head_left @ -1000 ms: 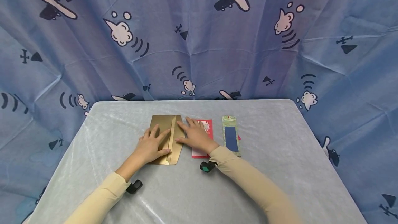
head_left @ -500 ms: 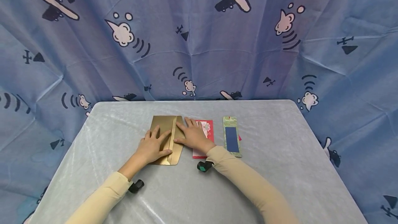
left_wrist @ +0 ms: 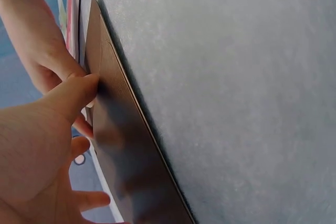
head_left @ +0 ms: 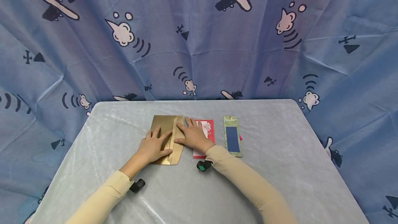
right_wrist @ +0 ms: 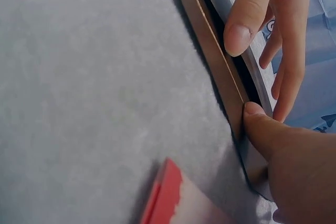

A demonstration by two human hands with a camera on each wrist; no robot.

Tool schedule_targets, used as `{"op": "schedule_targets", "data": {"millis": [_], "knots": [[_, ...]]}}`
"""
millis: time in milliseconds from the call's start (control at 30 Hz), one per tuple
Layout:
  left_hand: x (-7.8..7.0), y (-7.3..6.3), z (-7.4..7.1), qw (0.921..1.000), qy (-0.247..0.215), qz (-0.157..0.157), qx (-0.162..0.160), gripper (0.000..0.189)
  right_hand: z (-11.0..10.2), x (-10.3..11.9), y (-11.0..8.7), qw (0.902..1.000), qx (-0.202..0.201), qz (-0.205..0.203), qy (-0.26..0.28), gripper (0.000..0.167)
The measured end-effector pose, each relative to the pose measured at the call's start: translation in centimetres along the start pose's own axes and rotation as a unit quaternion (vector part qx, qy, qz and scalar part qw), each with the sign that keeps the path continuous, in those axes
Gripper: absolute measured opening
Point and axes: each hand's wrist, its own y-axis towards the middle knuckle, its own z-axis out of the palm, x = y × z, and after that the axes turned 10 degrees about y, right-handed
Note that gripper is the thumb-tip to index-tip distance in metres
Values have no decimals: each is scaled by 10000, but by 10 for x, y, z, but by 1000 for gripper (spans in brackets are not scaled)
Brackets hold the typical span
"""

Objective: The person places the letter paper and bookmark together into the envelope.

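Table (head_left: pixel 280 130): gold envelope (head_left: pixel 168 142) lies left of centre, toward the far edge, no visible shift over the last second. Only change: my right hand (head_left: pixel 196 137) eased slightly left, thumb at the flap (head_left: pixel 178 153); reads as flap work, little progress. My left hand (head_left: pixel 152 147) rests on the envelope. Both hands' fingers spread apart, nothing clamped. Red card (head_left: pixel 211 130) just right, partly hidden.

- My right hand (right_wrist: pixel 302 166) touches a gold folder (right_wrist: pixel 210 51), thumb at its edge
- My left hand (right_wrist: pixel 289 3) faces it
- A red-edged card (right_wrist: pixel 170 195) lies near on grey cloth (right_wrist: pixel 94 87)
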Motion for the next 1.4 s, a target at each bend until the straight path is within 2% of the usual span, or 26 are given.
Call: {"op": "schedule_targets", "data": {"millis": [333,467,633,900,1167,1400], "knots": [[-4,2,-2,9999,40,108,68,70,2,0,2,10000,-42,42,40,77],[-5,4,-3,9998,-53,55,185,68,1,1,2,10000,-44,39,60,78],[-9,5,-7,9988,-104,-56,484,63,0,1,3,9999,-69,15,102,79],[-15,5,-8,9967,159,-197,767,53,-1,3,5,9999,-87,76,117,81],[-15,3,-8,9971,164,-361,647,60,1,2,6,9998,-56,123,150,81],[-11,0,-4,9989,-33,-272,388,76,1,2,5,9997,-67,102,213,80]]}}
